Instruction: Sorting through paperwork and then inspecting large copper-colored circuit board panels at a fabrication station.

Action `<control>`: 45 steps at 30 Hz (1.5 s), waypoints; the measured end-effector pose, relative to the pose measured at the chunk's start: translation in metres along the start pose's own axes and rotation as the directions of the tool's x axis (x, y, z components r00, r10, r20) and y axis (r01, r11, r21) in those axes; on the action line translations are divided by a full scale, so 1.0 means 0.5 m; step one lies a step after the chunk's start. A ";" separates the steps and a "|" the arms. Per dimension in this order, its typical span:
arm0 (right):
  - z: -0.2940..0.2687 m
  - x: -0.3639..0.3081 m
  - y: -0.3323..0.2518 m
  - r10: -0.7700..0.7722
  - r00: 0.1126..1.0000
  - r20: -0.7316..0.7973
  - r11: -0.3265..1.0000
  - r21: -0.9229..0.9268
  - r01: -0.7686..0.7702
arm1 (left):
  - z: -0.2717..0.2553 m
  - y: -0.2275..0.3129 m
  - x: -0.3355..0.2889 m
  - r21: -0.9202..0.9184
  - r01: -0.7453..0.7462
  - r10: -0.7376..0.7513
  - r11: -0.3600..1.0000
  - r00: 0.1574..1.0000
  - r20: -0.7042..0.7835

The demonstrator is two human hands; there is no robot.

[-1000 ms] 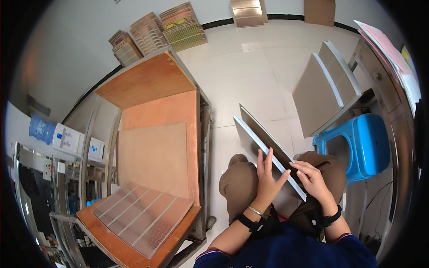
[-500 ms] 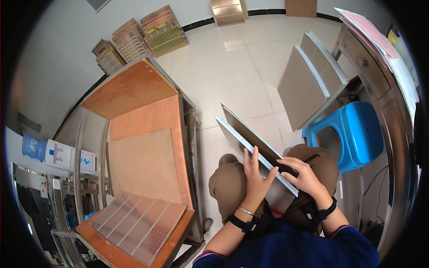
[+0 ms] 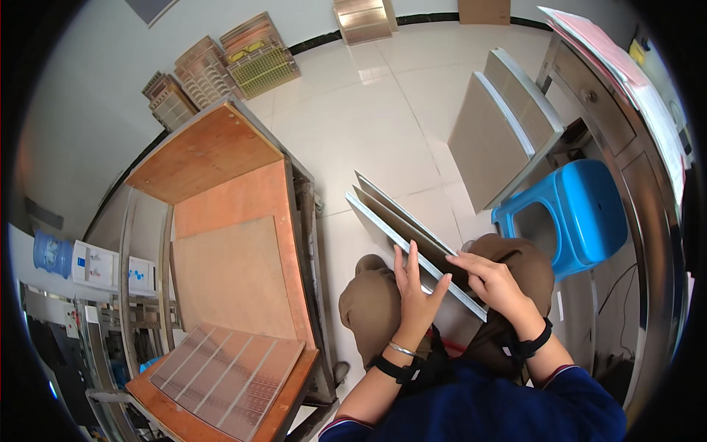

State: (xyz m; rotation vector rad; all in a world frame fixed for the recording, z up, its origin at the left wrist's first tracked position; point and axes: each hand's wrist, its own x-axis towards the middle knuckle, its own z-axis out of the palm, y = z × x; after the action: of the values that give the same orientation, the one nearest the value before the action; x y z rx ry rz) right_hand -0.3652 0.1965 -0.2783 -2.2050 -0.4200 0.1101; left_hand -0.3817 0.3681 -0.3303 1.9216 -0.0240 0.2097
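Several thin, stiff panels with pale edges (image 3: 383, 221) stand on edge, tilted, between my knees. My left hand (image 3: 417, 300) lies against the near side of this stack, its fingers stretched and the thumb spread wide along the top edges. At the right side of the stack, my right hand (image 3: 492, 283) has bent fingers at the edge of a separate thin panel (image 3: 412, 219), which leans apart from the others. Dark gaps show between the fanned panels. The lower ends of the panels are partly hidden by my hands and legs.
On my left stands a wooden-lined metal rack (image 3: 298, 258) with a brown board (image 3: 228, 272) and a patterned sheet (image 3: 228, 379). A blue stool (image 3: 585, 214) and large leaning panels (image 3: 482, 140) are at right, beside a metal desk (image 3: 604, 103). Patterned boards (image 3: 258, 59) lean against the wall.
The panels have fanned further, so another gap shows between them. My right hand has shifted slightly up and left with the outer panel; my left hand stays on the stack. The whole view has shifted slightly.
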 end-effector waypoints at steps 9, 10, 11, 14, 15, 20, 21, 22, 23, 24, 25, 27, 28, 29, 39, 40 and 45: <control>0.001 0.003 -0.006 -0.031 0.993 0.116 0.969 -0.239 0.058 | 0.000 -0.014 -0.003 0.032 -0.010 0.009 0.999 0.999 0.032; 0.000 0.003 -0.004 -0.024 0.994 0.111 0.970 -0.238 0.050 | 0.000 -0.014 -0.003 0.033 -0.007 0.005 0.999 0.999 0.039; 0.001 0.004 0.000 -0.029 0.993 0.111 0.974 -0.220 0.053 | -0.001 -0.012 -0.002 0.033 -0.007 0.006 0.999 0.999 0.048; -0.001 0.001 0.012 -0.034 0.995 0.097 0.979 -0.195 0.052 | 0.004 -0.004 0.002 -0.017 0.009 -0.008 1.000 0.998 0.064; 0.000 0.002 0.015 -0.052 0.994 0.094 0.981 -0.182 0.068 | 0.003 -0.003 0.002 -0.016 0.017 -0.015 1.000 0.998 0.062; -0.006 0.002 0.005 -0.012 0.995 0.100 0.991 -0.133 0.026 | 0.002 -0.004 0.000 0.007 0.014 -0.014 1.000 0.999 0.047; -0.005 0.003 0.006 -0.016 0.995 0.102 0.991 -0.128 0.029 | 0.001 -0.004 0.000 -0.004 0.017 -0.017 1.000 0.999 0.046; -0.003 0.004 0.007 -0.011 0.995 0.101 0.992 -0.127 0.024 | 0.000 -0.005 -0.001 -0.004 0.019 -0.019 1.000 0.999 0.051; 0.000 0.005 0.008 -0.013 0.994 0.107 0.993 -0.117 0.025 | -0.002 -0.007 -0.001 0.007 0.015 -0.015 1.000 0.999 0.048; -0.002 0.002 0.011 -0.012 0.994 0.107 0.994 -0.108 0.023 | 0.001 -0.006 -0.001 0.017 0.005 -0.006 1.000 0.999 0.050; -0.004 0.000 0.013 -0.006 0.995 0.102 0.994 -0.108 0.017 | 0.004 -0.003 0.000 0.016 0.003 -0.004 1.000 0.998 0.058; -0.003 -0.001 0.015 -0.036 0.997 0.072 0.992 -0.120 0.045 | 0.003 0.002 0.000 0.014 0.000 -0.001 1.000 0.999 0.052; -0.003 0.001 0.013 -0.035 0.997 0.072 0.992 -0.118 0.043 | 0.000 0.002 0.001 0.016 0.001 -0.002 1.000 0.999 0.053; -0.004 0.004 0.010 -0.010 0.995 0.103 0.996 -0.091 0.020 | -0.003 0.003 0.001 0.026 0.005 -0.007 1.000 0.998 0.064; -0.004 0.004 0.018 -0.024 0.996 0.082 0.998 -0.052 0.029 | 0.000 0.009 0.001 0.031 0.020 -0.022 0.999 0.999 0.039; -0.003 0.002 0.020 -0.020 0.997 0.080 0.998 -0.053 0.024 | 0.001 0.010 0.001 0.029 0.020 -0.022 0.999 0.999 0.043; -0.002 0.003 0.023 -0.029 0.996 0.085 0.998 -0.052 0.034 | 0.001 0.015 0.001 0.025 0.036 -0.037 0.999 0.998 0.041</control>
State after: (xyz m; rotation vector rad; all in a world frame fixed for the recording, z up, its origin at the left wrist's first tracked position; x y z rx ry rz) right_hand -0.3606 0.1894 -0.2867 -2.2509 -0.5100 0.1775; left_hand -0.3821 0.3651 -0.3232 1.9484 -0.0141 0.1457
